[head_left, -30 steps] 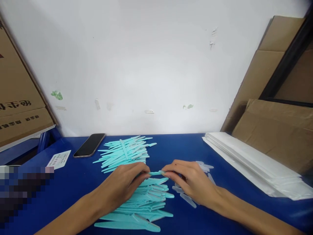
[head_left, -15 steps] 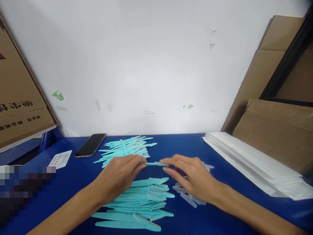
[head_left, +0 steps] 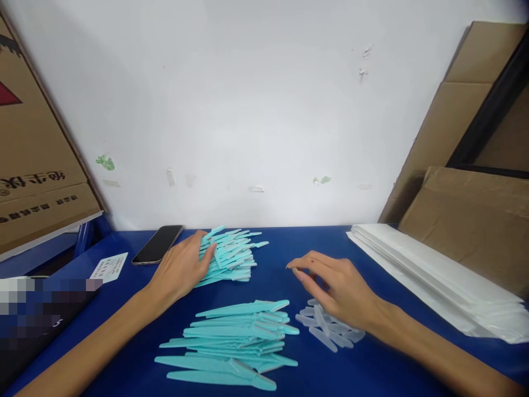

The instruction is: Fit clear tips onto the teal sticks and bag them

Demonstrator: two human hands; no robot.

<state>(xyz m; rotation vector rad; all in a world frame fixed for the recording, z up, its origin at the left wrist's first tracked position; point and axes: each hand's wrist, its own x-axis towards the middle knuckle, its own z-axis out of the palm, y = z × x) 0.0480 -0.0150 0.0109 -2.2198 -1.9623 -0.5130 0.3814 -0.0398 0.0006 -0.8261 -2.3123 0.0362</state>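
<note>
Left hand [head_left: 182, 266] at razors [head_left: 231, 255]; right [head_left: 341, 284], near caps [head_left: 322, 318]

1. Both forearms bare, entering from lower corners, angled inward and forward; hands well apart, no gloves or sleeves in view.
2. Left forearm [head_left: 95, 342] runs diagonally up to left wrist [head_left: 155, 298], roughly straight, no sharp bend.
3. Left hand [head_left: 179, 270] reaches farther forward than right; back of hand up, left thumb [head_left: 208, 259] apart from index finger, tips of other fingers hidden.
4. Right forearm [head_left: 442, 353] slants up-left to right wrist [head_left: 382, 317].
5. Right hand [head_left: 345, 284] bent, knuckles up; right thumb [head_left: 312, 286] and right index finger [head_left: 306, 260] drawn together at tips, pinch-like, pointing left. Remaining fingers curled, partly hidden.
</note>
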